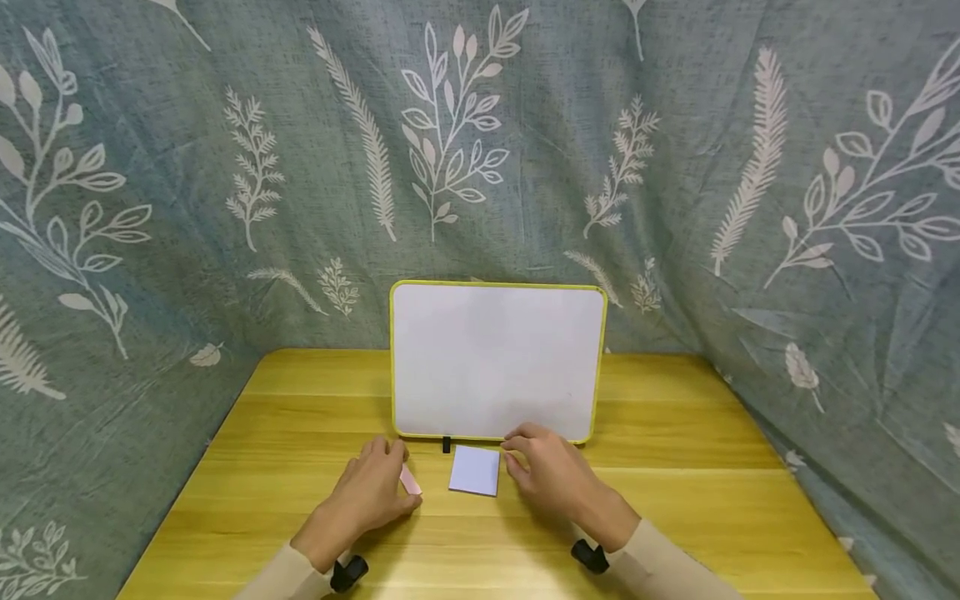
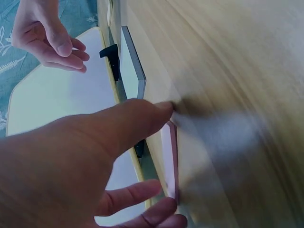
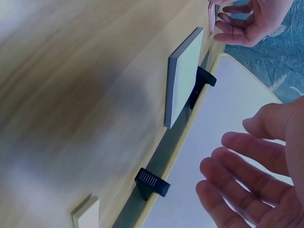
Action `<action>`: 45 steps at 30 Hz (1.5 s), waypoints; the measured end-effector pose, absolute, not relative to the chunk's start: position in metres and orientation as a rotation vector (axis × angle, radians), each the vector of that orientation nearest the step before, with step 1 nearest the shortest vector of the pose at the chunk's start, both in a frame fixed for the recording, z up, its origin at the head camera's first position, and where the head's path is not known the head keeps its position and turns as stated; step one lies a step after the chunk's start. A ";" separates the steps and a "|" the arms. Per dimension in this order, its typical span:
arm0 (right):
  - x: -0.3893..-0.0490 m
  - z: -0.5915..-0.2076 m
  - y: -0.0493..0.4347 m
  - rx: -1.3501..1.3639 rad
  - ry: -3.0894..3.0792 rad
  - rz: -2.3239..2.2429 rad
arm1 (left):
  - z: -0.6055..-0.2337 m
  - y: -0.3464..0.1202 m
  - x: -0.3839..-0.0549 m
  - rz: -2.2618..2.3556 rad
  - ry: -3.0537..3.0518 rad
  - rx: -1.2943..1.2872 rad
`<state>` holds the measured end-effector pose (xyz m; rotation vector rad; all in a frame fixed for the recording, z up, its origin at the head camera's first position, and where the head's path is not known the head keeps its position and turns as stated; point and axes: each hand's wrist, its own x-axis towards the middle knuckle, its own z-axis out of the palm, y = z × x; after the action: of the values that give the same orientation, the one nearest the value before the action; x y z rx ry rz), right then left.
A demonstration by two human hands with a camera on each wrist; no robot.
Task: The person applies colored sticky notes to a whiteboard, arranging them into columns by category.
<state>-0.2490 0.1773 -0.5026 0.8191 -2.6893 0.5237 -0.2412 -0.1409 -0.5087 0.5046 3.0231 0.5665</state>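
Note:
My left hand [image 1: 367, 487] holds a narrow pink sticky note pad [image 1: 409, 479] on the table, thumb at its near end and fingertips at its far end. In the left wrist view the pink pad [image 2: 169, 159] shows between the thumb and the curled fingers. To its right lies a square lavender sticky note pad [image 1: 474, 471]. My right hand [image 1: 558, 475] hovers just right of that square pad, in front of the whiteboard [image 1: 498, 362], with relaxed fingers and nothing between them. A small pale yellow pad [image 3: 88, 213] appears in the right wrist view; my right hand hides it in the head view.
The whiteboard has a yellow frame and stands upright on black feet [image 3: 152, 183] at the middle of the wooden table [image 1: 300, 408]. Grey-green curtains [image 1: 180, 208] with white leaf prints hang behind and along both sides.

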 end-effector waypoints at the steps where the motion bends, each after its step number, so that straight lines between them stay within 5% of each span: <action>1: -0.249 -0.503 0.177 0.832 -2.685 0.529 | -0.509 -0.140 -0.242 0.590 3.017 0.518; 22: -0.257 -0.513 0.136 1.108 -2.746 0.568 | -0.515 -0.133 -0.259 0.711 2.924 0.849; 45: -0.271 -0.525 0.103 1.311 -2.834 0.544 | -0.517 -0.144 -0.269 0.745 2.822 0.938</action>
<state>-0.2708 0.1028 -0.5249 1.3110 -2.8341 0.5435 -0.2692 -0.1438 -0.5168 0.9383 2.8218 0.7453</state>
